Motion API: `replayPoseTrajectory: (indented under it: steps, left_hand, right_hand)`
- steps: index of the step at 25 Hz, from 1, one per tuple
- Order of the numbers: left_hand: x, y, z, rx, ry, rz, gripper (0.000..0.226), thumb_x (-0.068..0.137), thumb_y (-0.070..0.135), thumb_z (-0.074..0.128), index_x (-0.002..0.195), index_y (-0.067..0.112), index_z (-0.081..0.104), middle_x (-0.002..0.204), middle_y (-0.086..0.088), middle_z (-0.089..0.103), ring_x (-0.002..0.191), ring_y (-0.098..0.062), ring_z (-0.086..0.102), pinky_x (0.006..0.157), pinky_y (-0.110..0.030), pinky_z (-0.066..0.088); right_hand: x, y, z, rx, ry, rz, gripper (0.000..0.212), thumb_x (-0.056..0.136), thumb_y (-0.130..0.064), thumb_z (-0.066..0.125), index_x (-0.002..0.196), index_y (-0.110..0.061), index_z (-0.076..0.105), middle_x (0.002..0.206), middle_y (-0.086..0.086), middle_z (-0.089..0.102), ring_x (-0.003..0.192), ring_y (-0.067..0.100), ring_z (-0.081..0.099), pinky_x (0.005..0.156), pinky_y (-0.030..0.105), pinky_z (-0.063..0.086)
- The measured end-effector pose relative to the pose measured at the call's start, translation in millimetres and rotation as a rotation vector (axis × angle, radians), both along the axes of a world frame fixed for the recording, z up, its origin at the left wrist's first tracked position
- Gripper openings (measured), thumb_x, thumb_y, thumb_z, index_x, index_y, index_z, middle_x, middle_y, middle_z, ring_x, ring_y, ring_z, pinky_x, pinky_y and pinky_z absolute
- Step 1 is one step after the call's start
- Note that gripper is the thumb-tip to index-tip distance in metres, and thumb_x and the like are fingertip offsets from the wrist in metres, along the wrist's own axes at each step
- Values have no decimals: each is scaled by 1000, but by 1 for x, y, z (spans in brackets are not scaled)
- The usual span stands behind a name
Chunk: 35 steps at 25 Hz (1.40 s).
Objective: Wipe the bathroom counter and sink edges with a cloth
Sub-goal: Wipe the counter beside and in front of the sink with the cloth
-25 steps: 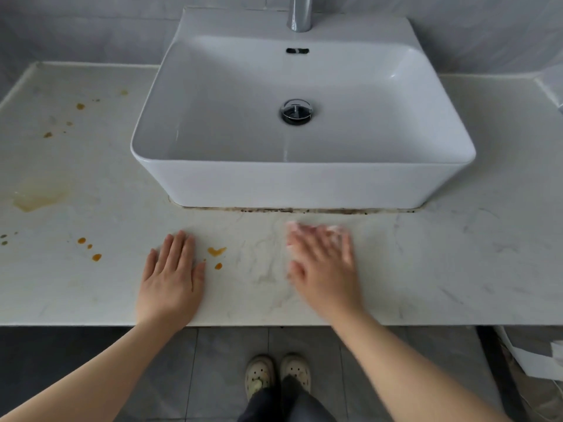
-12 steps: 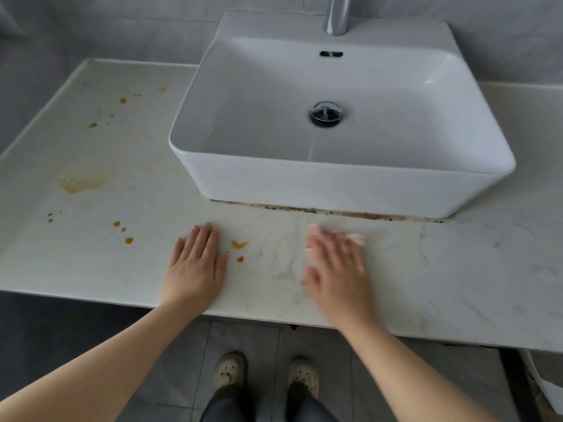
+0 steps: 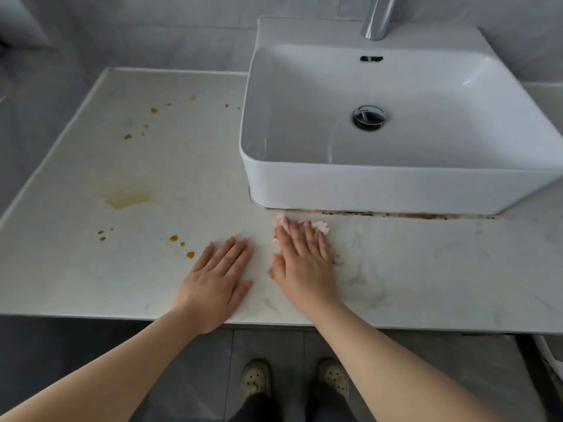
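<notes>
On the white marble-look counter [image 3: 426, 269], just in front of the white box-shaped sink [image 3: 396, 190], the right hand [image 3: 304, 263] lies flat on a small pale pink cloth [image 3: 320, 226]. Its fingers are straight and close together. They press the cloth down and do not curl round it. Only bits of the cloth peek out past the fingertips. The left hand [image 3: 217, 278] lies flat on the bare counter just beside it, fingers straight, holding nothing.

The cloth sits near the front left corner of the sink, close to the dark line of dirt [image 3: 396, 213] along the sink's foot.

What could go wrong? The cloth is small and only pressed, so I think it could slip out or bunch up on a fast push. Then bare skin would rub the counter. The little orange drops [image 3: 190, 254] are just left of the left hand, and that hand could smear them if it slides. The big yellow stain [image 3: 128, 197] farther back looks easy to miss. A small cloth may get dirty fast and spread the orange around. The dark line hides under the sink edge, so a flat hand may not reach in.
</notes>
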State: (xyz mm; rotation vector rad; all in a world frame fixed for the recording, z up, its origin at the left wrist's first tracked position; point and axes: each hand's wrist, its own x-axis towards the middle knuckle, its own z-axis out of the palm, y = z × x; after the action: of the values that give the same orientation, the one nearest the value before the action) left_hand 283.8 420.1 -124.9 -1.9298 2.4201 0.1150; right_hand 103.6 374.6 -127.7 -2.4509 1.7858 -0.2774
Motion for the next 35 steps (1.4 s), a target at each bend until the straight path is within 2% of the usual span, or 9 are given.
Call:
replayPoseTrajectory:
  steps: [3,8,14,18,21,24,26,30,35]
  left_hand:
    - [-1,0,-1,-38,-7,-23,61,98,45,11,136,10,42,141,-4,45,132,-19,34,109,-38,11]
    - [-1,-1,-5,-66,-8,-29,61,98,45,11,136,9,43,141,-4,45,132,-21,33,108,-39,13]
    - [-2,-2,-5,-91,24,-15,61,97,45,13,134,10,46,139,-9,47,134,-22,31,109,-38,12]
    - [-22,-4,-8,-115,57,100,56,88,38,31,130,8,51,131,-10,55,128,-28,44,108,-41,17]
    - [-34,-3,-8,-113,66,179,56,90,37,29,132,6,48,134,-11,52,128,-31,43,108,-40,14]
    - [-32,-1,-9,-107,50,191,59,96,41,17,135,7,44,139,-12,47,131,-29,39,111,-37,8]
    - [-31,-1,-7,-105,18,179,60,97,42,13,137,9,41,142,-12,43,133,-27,34,111,-36,4]
    - [-48,-5,-12,-115,90,275,60,89,40,23,133,7,46,143,-16,41,136,-32,28,113,-46,13]
    - [-66,-3,-14,-82,116,376,71,87,50,12,142,12,35,151,-15,27,142,-30,14,114,-46,6]
  right_hand:
    - [-40,14,-3,-1,105,106,57,91,-40,31,144,-21,35,149,1,36,137,28,35,113,41,15]
    - [-41,-19,-2,76,31,-401,67,87,-45,11,146,-19,29,155,8,22,143,32,19,116,44,5]
    - [-44,14,-1,15,152,76,57,90,-42,29,141,-20,39,149,3,37,137,29,35,112,41,16]
    - [-83,-14,-4,46,77,-424,64,85,-43,20,137,-15,44,148,12,38,136,37,31,113,49,19]
    - [-21,-1,-1,-27,41,-161,56,85,-38,34,131,-12,51,142,10,46,130,39,41,110,50,24]
    - [-34,33,4,20,105,245,59,90,-41,35,145,-17,33,149,4,38,137,30,34,111,44,16]
    - [-90,27,4,-1,172,193,58,91,-43,30,144,-21,32,150,3,35,138,29,33,113,42,14]
    - [-128,-13,0,56,85,-348,66,86,-45,16,142,-17,36,152,10,30,140,35,26,115,47,14]
    - [-79,40,2,24,107,152,55,91,-38,32,143,-18,36,148,4,38,137,30,35,111,43,17]
